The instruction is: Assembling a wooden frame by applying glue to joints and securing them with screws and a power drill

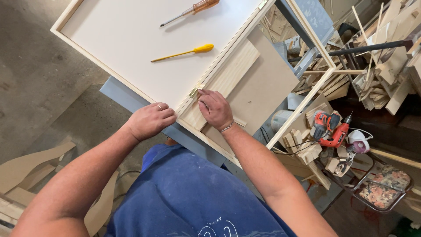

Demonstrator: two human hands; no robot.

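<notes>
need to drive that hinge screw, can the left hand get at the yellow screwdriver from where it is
Probably yes. The left hand rests on the frame's near edge, and the yellow screwdriver lies loose on the white panel beyond it, with only bare panel between them. It would need a forward stretch.

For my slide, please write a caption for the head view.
Right hand fingers press a brass hinge on a wooden frame; left hand steadies it.

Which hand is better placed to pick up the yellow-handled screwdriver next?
Probably the left hand. It rests on the frame's edge, apparently free. The right hand has its fingertips at the small brass hinge, apparently steadying it. The yellow-handled screwdriver lies on the white panel beyond both hands.
</notes>
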